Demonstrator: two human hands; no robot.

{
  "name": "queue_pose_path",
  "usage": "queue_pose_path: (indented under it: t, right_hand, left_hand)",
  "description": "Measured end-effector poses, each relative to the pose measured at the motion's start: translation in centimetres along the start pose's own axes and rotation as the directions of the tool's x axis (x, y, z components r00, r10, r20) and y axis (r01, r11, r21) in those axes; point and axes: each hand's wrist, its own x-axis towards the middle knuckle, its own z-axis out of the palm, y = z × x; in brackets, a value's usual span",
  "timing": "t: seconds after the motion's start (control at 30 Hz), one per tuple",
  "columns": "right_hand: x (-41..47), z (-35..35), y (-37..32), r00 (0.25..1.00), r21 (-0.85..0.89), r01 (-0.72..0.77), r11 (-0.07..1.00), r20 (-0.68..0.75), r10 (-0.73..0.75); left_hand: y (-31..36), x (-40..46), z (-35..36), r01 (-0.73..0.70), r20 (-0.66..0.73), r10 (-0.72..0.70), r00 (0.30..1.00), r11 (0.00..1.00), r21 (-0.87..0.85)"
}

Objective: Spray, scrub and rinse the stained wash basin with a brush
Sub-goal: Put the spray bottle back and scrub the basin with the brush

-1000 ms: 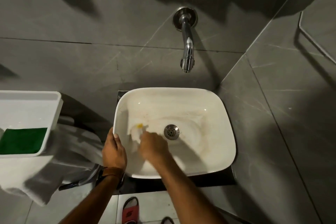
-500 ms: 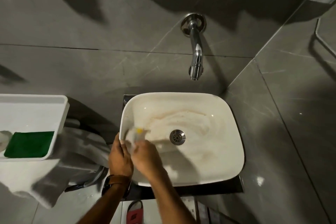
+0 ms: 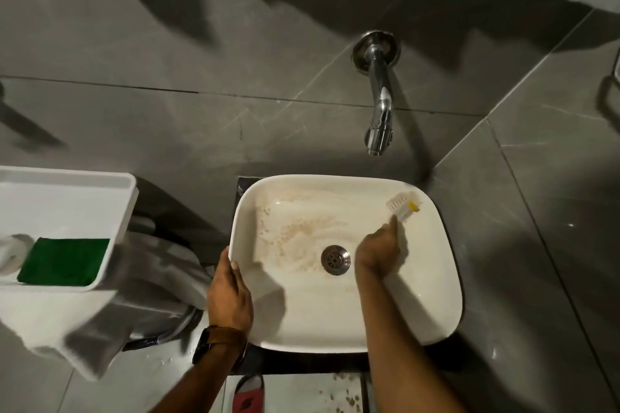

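Observation:
A white rectangular wash basin (image 3: 419, 318) sits below me, with brown speckled stains across its left inner slope and a steel drain (image 3: 335, 259) in the middle. My right hand (image 3: 377, 249) is shut on the handle of a small white brush (image 3: 403, 205) with a yellow spot; the bristle head presses against the basin's far right inner corner. My left hand (image 3: 229, 295) grips the basin's near left rim, thumb over the edge, with a watch on the wrist.
A chrome spout (image 3: 380, 104) juts from the grey tiled wall above the basin. At left a white tray (image 3: 84, 198) holds a green scouring pad (image 3: 63, 261), over a white cloth (image 3: 50, 318). A red sandal (image 3: 248, 394) shows on the floor.
My right hand has swung the brush from the basin's left side across to the far right corner. My left hand has stayed on the left rim.

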Motion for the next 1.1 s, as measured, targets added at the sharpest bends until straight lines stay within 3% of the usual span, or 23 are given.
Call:
queue_pose_path:
  t: [0.17, 0.2, 0.3, 0.37, 0.43, 0.47, 0.57, 0.63, 0.7, 0.73, 0.8, 0.87, 0.9, 0.93, 1.0, 1.1]
  right_hand:
    - [-4.8, 4.9, -1.7, 0.921, -0.035, 0.081, 0.996, 0.384, -0.062]
    - [-6.3, 5.4, -1.8, 0.866, -0.037, 0.180, 0.983, 0.480, -0.140]
    - [-10.4, 5.3, -2.3, 0.599, -0.003, 0.489, 0.873, 0.728, -0.333]
    - [-10.1, 4.6, -2.2, 0.537, -0.028, 0.608, 0.793, 0.751, -0.385]
    - [-8.0, 2.7, -1.6, 0.549, -0.176, 0.696, 0.696, 0.756, -0.357]
    - [-6.3, 1.6, -1.0, 0.611, -0.281, 0.683, 0.675, 0.726, -0.316]
    - [-0.4, -3.3, 1.1, 0.842, -0.561, 0.476, 0.677, 0.514, -0.166]
    - [1.6, -6.9, 2.4, 0.914, -0.672, 0.356, 0.649, 0.395, -0.092]
    - [1.2, -9.6, 3.3, 0.896, -0.709, 0.346, 0.614, 0.443, 0.007]
    - [-0.3, -10.4, 3.7, 0.852, -0.701, 0.393, 0.595, 0.522, 0.051]
    - [-5.2, -10.3, 4.0, 0.681, -0.607, 0.528, 0.594, 0.721, 0.131]
    - [-10.5, -8.4, 2.2, 0.448, -0.403, 0.646, 0.648, 0.888, 0.105]
    - [-12.3, -6.9, 0.7, 0.386, -0.324, 0.658, 0.680, 0.920, 0.064]
    - [-13.1, -5.0, -0.9, 0.382, -0.279, 0.652, 0.706, 0.924, 0.012]
    - [-12.1, -1.3, -3.5, 0.448, -0.245, 0.644, 0.725, 0.888, -0.098]
    - [-6.3, -0.2, -3.9, 0.654, -0.379, 0.574, 0.726, 0.746, -0.128]
  left_hand:
    - [0.0, 0.0, 0.0, -0.005, 0.021, 0.005, 1.000, 1.000, -0.007]
    - [0.0, 0.0, -0.1, -0.005, 0.025, 0.005, 1.000, 1.000, -0.009]
    - [0.2, -0.2, -0.2, 0.028, 0.057, -0.027, 0.998, 0.999, -0.018]
    - [0.3, -0.2, -0.3, 0.045, 0.066, -0.044, 0.997, 0.999, -0.024]
    - [0.5, -0.2, -0.4, 0.036, 0.059, -0.034, 0.998, 0.999, -0.023]
    - [0.6, -0.2, -0.4, 0.028, 0.056, -0.027, 0.998, 0.999, -0.027]
    - [0.4, -0.1, -0.3, 0.007, 0.036, -0.006, 0.999, 1.000, -0.023]
    - [0.0, 0.0, -0.2, -0.004, 0.026, 0.004, 1.000, 1.000, -0.018]
    - [-0.1, 0.0, -0.1, -0.011, 0.029, 0.011, 1.000, 1.000, -0.028]
    - [-0.1, 0.0, -0.1, -0.015, 0.027, 0.016, 1.000, 0.999, -0.030]
    - [-0.2, 0.0, 0.0, -0.013, 0.021, 0.014, 1.000, 1.000, -0.028]
    - [-0.3, 0.1, 0.1, -0.010, 0.020, 0.010, 1.000, 1.000, -0.015]
    - [-0.4, 0.1, 0.1, -0.015, 0.021, 0.015, 1.000, 1.000, -0.009]
    - [-0.5, 0.2, 0.1, -0.020, 0.028, 0.020, 0.999, 1.000, -0.006]
    - [-0.4, 0.1, 0.0, -0.017, 0.045, 0.018, 0.999, 1.000, -0.016]
    - [-0.4, 0.1, 0.0, -0.015, 0.042, 0.016, 0.999, 1.000, -0.018]
